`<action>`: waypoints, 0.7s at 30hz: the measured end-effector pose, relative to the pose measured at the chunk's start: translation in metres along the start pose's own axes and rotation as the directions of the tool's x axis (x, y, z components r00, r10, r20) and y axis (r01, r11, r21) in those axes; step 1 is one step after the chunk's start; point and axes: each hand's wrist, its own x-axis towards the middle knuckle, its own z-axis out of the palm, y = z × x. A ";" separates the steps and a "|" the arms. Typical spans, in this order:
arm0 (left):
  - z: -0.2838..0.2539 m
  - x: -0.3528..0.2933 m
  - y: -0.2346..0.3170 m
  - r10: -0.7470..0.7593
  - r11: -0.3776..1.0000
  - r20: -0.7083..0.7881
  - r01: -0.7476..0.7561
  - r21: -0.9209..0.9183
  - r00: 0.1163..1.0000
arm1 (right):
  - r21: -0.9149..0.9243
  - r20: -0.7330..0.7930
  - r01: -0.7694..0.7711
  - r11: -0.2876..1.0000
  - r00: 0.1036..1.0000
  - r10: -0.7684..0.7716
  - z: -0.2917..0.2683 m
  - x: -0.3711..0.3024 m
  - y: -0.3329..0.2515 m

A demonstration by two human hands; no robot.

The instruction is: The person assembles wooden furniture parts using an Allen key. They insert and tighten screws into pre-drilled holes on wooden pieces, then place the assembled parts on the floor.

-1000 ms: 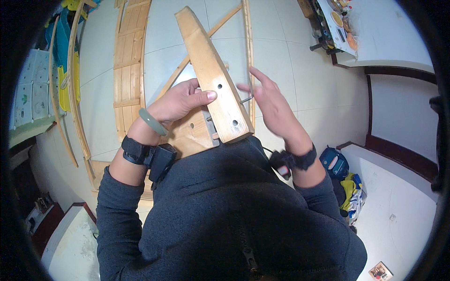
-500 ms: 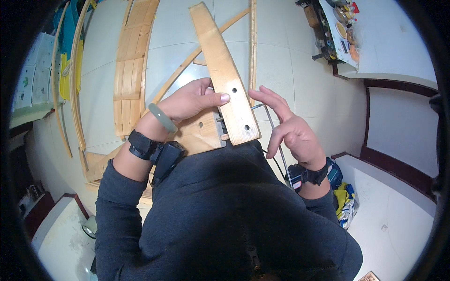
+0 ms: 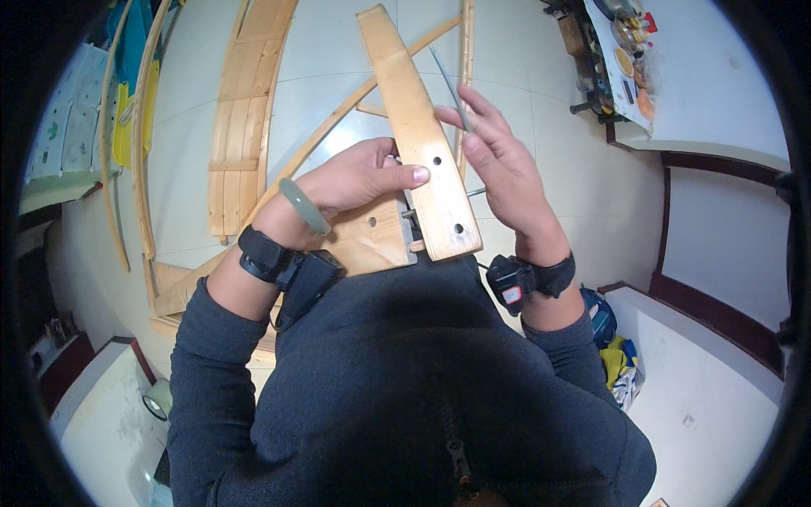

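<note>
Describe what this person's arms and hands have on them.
Charcoal sleeves end partway down both forearms. The left grip and right grip wear no gloves. A pale green bangle circles the left wrist; behind it, a black strap carries a boxy black device. The right wrist has another black strap, its black device bearing a small red-and-white patch.

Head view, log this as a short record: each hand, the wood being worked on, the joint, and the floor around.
Left hand: thumb on top of the wooden beam, gripping it
Right hand: beside the beam, thumb and fingers at a thin metal rod
Beam: two dark holes near its lower end
Joint: narrow gap to the wooden board, bridged by a metal pin and a wooden dowel
Floor: slatted panel, upper left
</note>
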 end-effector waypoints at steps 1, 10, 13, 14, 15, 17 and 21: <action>-0.009 0.005 0.005 0.019 1.000 -0.079 -0.021 -0.023 0.997 | -0.038 0.089 0.082 0.996 0.993 -0.078 -0.006 0.023 -0.005; -0.018 0.007 0.009 0.030 0.989 -0.048 -0.037 -0.141 0.998 | 0.192 0.300 -0.042 0.981 0.954 -0.018 -0.041 -0.025 -0.041; -0.016 0.005 0.010 0.029 0.993 -0.077 -0.038 -0.110 0.997 | -0.124 0.341 -0.097 0.988 0.931 0.134 -0.044 -0.042 -0.039; -0.015 0.004 0.011 0.030 0.994 -0.100 -0.041 -0.105 0.995 | -0.257 0.319 -0.100 0.961 0.930 0.182 -0.043 -0.046 -0.037; -0.014 0.004 0.012 0.036 0.994 -0.093 -0.045 -0.101 0.995 | -0.447 0.281 -0.070 0.892 0.936 0.214 -0.042 -0.049 -0.034; -0.013 0.003 0.013 0.071 0.991 -0.081 -0.079 -0.104 0.994 | -0.643 0.117 -0.139 0.753 0.954 0.277 -0.037 -0.051 -0.022; -0.009 0.002 0.015 0.050 0.997 -0.088 -0.055 -0.062 0.995 | -0.279 0.057 -0.257 0.925 0.958 0.283 -0.025 -0.038 0.008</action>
